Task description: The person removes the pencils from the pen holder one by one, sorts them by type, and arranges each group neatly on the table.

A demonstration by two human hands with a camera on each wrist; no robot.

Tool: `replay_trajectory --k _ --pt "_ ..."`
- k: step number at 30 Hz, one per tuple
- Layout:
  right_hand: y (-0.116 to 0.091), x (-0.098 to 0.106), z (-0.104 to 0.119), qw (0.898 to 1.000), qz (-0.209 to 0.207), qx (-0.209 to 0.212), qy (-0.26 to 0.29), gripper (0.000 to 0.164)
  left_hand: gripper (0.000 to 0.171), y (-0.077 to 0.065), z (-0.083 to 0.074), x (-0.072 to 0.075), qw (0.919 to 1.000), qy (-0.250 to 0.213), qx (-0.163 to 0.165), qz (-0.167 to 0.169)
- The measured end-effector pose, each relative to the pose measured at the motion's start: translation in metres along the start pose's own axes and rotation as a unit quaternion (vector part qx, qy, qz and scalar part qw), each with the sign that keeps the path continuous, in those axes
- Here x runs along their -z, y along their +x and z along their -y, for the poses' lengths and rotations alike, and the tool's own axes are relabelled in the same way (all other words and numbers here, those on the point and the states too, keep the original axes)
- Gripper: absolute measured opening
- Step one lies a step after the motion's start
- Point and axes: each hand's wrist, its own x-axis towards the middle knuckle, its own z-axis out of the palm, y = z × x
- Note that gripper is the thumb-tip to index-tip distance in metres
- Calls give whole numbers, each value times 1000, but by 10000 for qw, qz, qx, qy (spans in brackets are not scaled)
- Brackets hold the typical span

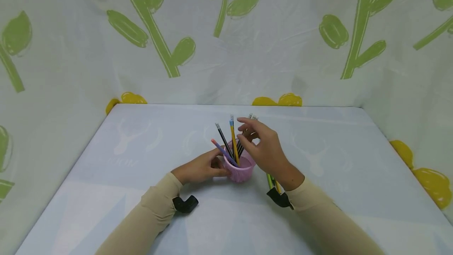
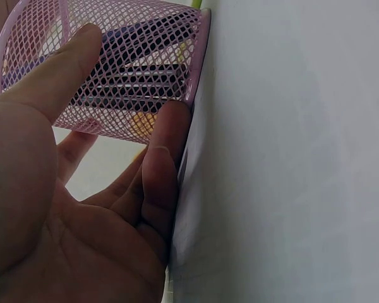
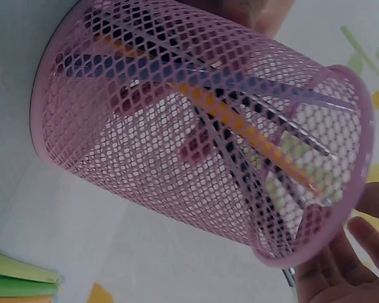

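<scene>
A pink mesh pencil cup (image 1: 242,174) stands upright on the table. My left hand (image 1: 201,167) holds its left side, the thumb across the mesh and other fingers around the far side. Inside lean several black pencils (image 1: 222,133), a yellow pencil (image 1: 233,137) with a blue band, and a purple pencil (image 1: 225,152) with an orange end. My right hand (image 1: 266,148) is over the cup's right rim, fingers bent and thumb apart from the index finger. Its fingertips are close to the black pencils, partly covering them; nothing shows pinched between them.
Green and yellow pencils (image 1: 271,181) lie on the table (image 1: 141,207) beneath my right wrist, partly hidden by it. In the right wrist view, the ends of these green pencils (image 3: 25,284) show beside the cup's base. Leaf-patterned fabric walls (image 1: 276,50) enclose the table's back and sides.
</scene>
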Motion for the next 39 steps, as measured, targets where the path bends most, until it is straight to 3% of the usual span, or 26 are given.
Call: replay_trajectory --k 5,20,39 --pt "1 -8 -3 9990 -2 363 -257 51 61 0 0 0 10000 4 0 10" --pt "1 -15 -7 9878 146 537 -1451 62 62 0 1 1 10000 79 -1 -44" --pt "-5 -3 -2 9877 460 118 -1487 65 56 0 1 1 9999 22 -97 34"
